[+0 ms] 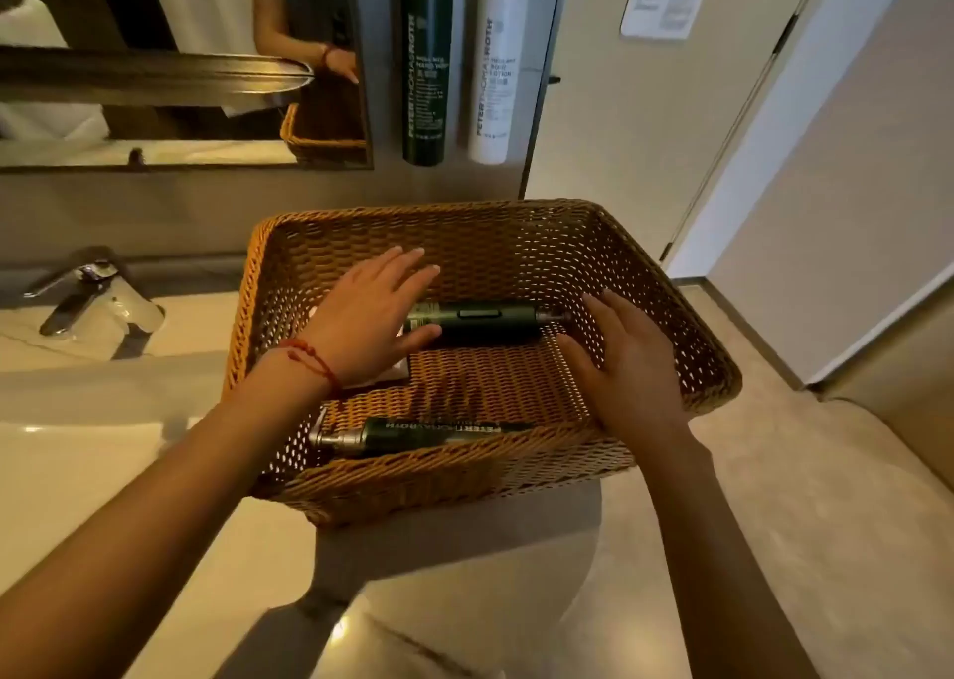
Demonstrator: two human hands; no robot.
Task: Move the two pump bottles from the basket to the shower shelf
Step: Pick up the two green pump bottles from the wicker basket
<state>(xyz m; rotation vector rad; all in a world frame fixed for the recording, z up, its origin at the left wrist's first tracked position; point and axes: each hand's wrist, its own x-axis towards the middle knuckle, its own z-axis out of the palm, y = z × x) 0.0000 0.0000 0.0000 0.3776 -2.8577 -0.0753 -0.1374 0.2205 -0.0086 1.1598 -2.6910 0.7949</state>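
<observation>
A brown wicker basket [671, 286] stands on the counter's right end. Two dark green pump bottles lie flat inside it: one [480, 319] across the middle with its pump to the right, the other [428, 433] against the near wall with its pump to the left. My left hand [371, 311] hovers flat and open over the left end of the middle bottle, hiding that end and a white item beneath. My right hand [630, 363] is open inside the basket's right side, just past the middle bottle's pump. Neither hand grips anything.
A chrome tap [88, 296] and a white sink [62, 451] are at the left. A dark bottle [427, 69] and a white bottle [498, 74] hang on the wall behind the basket. A mirror [180, 58] is at upper left, a door frame [748, 136] at the right.
</observation>
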